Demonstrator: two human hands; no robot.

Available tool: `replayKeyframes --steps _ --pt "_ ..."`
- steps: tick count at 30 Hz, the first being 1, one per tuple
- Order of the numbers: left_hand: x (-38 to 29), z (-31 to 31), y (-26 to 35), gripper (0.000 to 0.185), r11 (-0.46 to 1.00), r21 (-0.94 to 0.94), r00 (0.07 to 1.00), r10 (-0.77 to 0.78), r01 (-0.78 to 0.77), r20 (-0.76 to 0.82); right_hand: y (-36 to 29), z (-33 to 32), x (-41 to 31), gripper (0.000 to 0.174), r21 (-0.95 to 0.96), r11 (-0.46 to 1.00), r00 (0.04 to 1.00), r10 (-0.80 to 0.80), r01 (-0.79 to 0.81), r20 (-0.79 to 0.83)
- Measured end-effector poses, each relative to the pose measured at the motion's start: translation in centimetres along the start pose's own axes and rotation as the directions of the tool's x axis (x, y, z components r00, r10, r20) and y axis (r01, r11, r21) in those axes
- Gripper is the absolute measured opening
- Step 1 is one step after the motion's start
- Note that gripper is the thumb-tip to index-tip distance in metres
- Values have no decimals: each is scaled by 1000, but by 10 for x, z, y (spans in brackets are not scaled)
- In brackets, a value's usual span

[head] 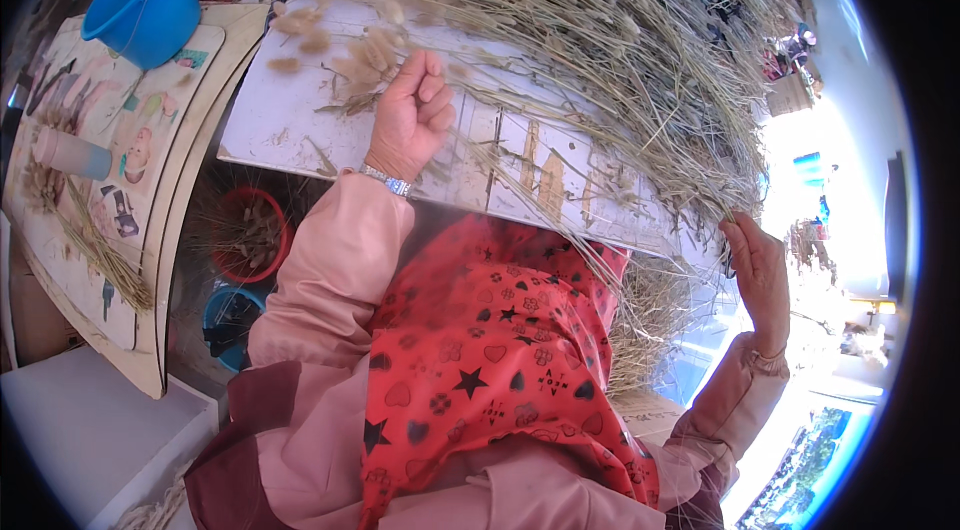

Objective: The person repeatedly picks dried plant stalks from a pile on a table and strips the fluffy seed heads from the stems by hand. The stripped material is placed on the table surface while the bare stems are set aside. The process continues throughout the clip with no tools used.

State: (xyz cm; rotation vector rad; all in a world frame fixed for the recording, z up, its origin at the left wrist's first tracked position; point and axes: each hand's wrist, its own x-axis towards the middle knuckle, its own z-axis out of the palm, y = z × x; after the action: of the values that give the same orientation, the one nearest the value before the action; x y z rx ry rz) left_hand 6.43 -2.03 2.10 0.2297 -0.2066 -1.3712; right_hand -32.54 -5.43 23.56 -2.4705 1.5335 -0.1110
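My left hand (pixel 414 109) is closed around a small bunch of dried bunny-tail grass (pixel 367 61) above the white tabletop (pixel 277 121). Fluffy seed heads stick out on its left side, while the long stems (pixel 536 196) slant down to the right across the table edge and over my red apron (pixel 480 350). At the table's right end, my right hand (pixel 757 275) pinches thin stem ends between thumb and fingers. Those stems join a large heap of dried bunny-tail grass (pixel 600 27), its heads mostly to the left and its stems to the right.
On a side table (pixel 112 282) at left are a blue bucket (pixel 139 8), a bottle (pixel 73 153) and a tied grass bundle (pixel 105 248). Beneath, a red bucket (pixel 281 252) and a smaller blue bucket (pixel 238 357) stand on the floor. A white box (pixel 105 425) is at lower left.
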Motion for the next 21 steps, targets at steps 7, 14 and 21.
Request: replayKeyframes --steps 7,14,21 --pt "-11 -1 -7 24 989 147 999 3 2 -36 10 73 41 36 -17 956 956 -294 293 -17" --pt "-21 9 -5 23 972 233 999 23 -12 -44 -92 144 75 30 168 798 815 -569 579 -108" --pt "-25 10 -6 24 958 286 993 31 3 -113 -113 192 82 14 463 760 860 -510 457 -12"
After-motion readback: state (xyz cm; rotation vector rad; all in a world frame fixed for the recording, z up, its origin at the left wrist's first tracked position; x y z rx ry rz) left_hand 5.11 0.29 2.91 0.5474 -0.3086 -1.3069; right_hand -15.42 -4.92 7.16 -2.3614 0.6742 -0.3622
